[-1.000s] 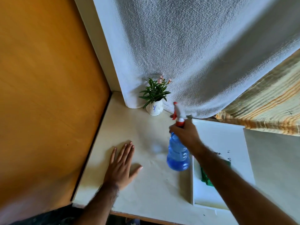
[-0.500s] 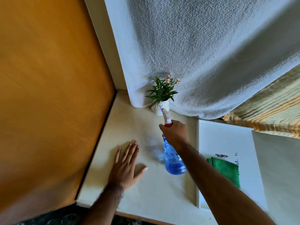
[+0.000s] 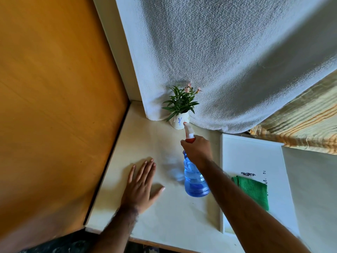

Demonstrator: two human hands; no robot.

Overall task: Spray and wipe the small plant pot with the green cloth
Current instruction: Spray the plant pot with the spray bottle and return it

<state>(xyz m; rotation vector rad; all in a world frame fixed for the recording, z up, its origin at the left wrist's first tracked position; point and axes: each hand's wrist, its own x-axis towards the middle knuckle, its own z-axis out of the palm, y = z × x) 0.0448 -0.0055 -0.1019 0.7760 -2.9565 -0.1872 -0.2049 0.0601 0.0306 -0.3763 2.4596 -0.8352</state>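
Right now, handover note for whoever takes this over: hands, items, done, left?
Right hand: gripping the neck of the blue spray bottle, nozzle aimed at the pot and close to it.
Left hand: flat on the table, palm down, holding nothing.
Pot: upright at the back of the table, against the white towel, plant in it.
Green cloth: folded on the white tray to the right, untouched.
Done: bottle picked up and aimed. Cannot tell if any spray has landed.
Left: spray the pot, set the bottle down, take the cloth, wipe the pot.
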